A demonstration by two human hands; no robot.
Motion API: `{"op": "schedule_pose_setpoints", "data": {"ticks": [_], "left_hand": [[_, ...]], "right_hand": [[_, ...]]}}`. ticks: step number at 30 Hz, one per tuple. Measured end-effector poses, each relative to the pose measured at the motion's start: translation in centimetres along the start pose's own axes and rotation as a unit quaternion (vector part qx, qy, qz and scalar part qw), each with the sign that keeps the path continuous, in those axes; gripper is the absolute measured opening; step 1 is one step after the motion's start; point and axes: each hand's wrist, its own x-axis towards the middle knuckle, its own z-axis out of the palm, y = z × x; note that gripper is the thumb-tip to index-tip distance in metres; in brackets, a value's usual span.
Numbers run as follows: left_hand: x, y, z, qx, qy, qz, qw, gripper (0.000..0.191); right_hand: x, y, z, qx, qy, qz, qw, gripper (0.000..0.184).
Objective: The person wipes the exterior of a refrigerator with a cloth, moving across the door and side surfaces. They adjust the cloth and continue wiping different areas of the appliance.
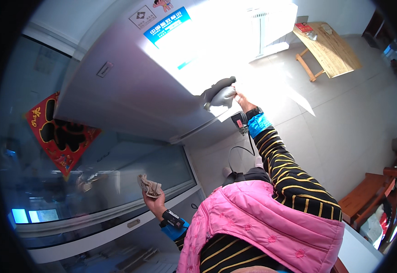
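Note:
My right hand point(242, 98) grips a grey cloth point(223, 97) at the lower part of a refrigerator door point(140, 92), which lies under strong sunlight. A dark shape lies along the cloth's upper edge; I cannot tell whether it is shadow or another fold. My left hand point(155, 203) is raised beside a sliding glass door point(126, 160) and holds a crumpled beige-brown cloth point(149, 186). Glare washes out much of the refrigerator's front, which carries a blue energy label point(167, 25) and a Haier badge point(105, 69).
A red paper decoration point(60, 136) hangs on the glass. A white radiator point(272, 29) stands beyond the refrigerator, with a wooden folding table point(331, 47) to its right. At lower right is a reddish-brown wooden bench point(365, 194). A black cable point(249, 145) hangs from my right wrist device point(241, 122).

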Motion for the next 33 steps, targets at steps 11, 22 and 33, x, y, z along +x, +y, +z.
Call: {"op": "schedule_pose_setpoints", "data": {"ticks": [11,22,33], "left_hand": [[0.6,-3.2,2.4,0.012,-0.043,-0.076,0.996,0.018],[0.9,-1.8,1.4,0.006,-0.063,-0.073,0.995,0.02],[1.2,-0.7,0.2,-0.021,-0.136,-0.081,0.987,0.02]], "right_hand": [[0.6,-17.6,-1.5,-0.054,0.226,-0.324,0.917,0.029],[-5.2,-20.2,7.4,0.126,0.153,-0.146,0.969,0.026],[-8.1,-21.7,11.5,-0.126,-0.005,-0.438,0.89,0.036]]}}
